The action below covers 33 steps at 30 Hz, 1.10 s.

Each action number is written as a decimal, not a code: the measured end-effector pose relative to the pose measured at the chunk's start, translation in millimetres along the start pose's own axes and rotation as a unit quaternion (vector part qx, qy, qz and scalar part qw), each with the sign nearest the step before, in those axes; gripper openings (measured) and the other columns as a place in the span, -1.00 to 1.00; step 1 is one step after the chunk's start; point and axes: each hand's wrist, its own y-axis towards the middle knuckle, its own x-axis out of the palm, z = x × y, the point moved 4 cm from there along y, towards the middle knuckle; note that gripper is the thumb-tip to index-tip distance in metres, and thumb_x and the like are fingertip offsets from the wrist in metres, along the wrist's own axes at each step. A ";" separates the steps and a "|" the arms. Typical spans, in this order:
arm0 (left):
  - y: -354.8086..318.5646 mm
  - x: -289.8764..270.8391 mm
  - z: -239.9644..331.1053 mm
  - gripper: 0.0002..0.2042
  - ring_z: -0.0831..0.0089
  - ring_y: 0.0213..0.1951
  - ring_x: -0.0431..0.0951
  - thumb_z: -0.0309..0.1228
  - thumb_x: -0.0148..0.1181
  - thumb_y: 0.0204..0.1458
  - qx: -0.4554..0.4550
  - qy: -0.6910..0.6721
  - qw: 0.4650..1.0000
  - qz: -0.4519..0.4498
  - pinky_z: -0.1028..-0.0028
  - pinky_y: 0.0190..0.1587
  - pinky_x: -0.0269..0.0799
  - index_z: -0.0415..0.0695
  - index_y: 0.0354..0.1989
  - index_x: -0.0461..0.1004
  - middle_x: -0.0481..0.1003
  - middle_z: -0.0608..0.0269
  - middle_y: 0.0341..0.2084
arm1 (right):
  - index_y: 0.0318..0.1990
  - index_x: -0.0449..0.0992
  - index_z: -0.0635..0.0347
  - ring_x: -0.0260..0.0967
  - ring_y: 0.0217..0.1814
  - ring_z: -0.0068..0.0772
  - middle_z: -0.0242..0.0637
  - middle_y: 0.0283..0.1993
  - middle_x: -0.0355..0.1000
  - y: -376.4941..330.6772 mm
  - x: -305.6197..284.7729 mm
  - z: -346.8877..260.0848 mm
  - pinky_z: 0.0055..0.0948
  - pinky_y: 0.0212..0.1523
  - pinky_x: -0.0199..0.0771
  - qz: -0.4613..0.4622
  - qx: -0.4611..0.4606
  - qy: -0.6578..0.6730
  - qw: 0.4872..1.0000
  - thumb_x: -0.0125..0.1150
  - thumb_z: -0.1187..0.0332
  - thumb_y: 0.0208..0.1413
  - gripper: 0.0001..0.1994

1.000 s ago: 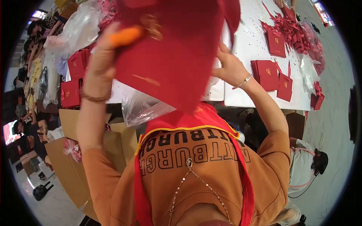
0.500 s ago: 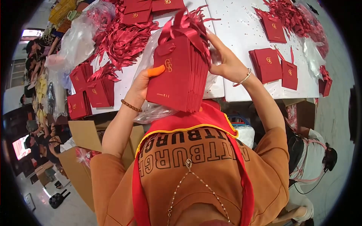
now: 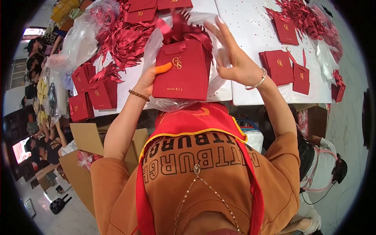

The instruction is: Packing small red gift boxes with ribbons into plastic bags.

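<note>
A stack of dark red paper gift bags (image 3: 180,80) with gold lettering and red ribbon handles (image 3: 184,29) stands upright in front of me at the table's near edge. My left hand (image 3: 148,80) grips its left side, the thumb in an orange finger cot pressed on the front bag. Around and behind the stack spreads a clear plastic bag (image 3: 172,104), its edge showing on both sides and below. Just right of the stack, my right hand (image 3: 243,64) has its fingers stretched up and apart, beside the plastic; whether it touches the film I cannot tell.
More red gift bags (image 3: 102,94) stand at the left, by a heap of red ribbons (image 3: 129,39). Others (image 3: 277,66) lie on the white table (image 3: 244,92) at right. An open cardboard box (image 3: 88,139) is below left. A person (image 3: 323,164) is at the lower right.
The stack has turned more face-on and its side spread has narrowed. My right hand has moved off the stack's right side, rightward, fingers opening.
</note>
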 end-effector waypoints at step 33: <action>0.9 22.6 16.7 -0.73 0.52 -0.23 0.47 -0.44 0.06 -0.02 0.116 0.294 0.942 0.112 0.55 -0.12 0.39 -0.24 -0.13 0.42 0.46 0.22 -0.22 | 0.25 -0.10 0.13 -0.01 0.17 -0.41 -0.30 0.19 0.03 -41.8 102.0 111.9 -0.46 0.15 0.00 0.305 0.272 0.330 0.851 -0.34 0.13 0.20 -0.50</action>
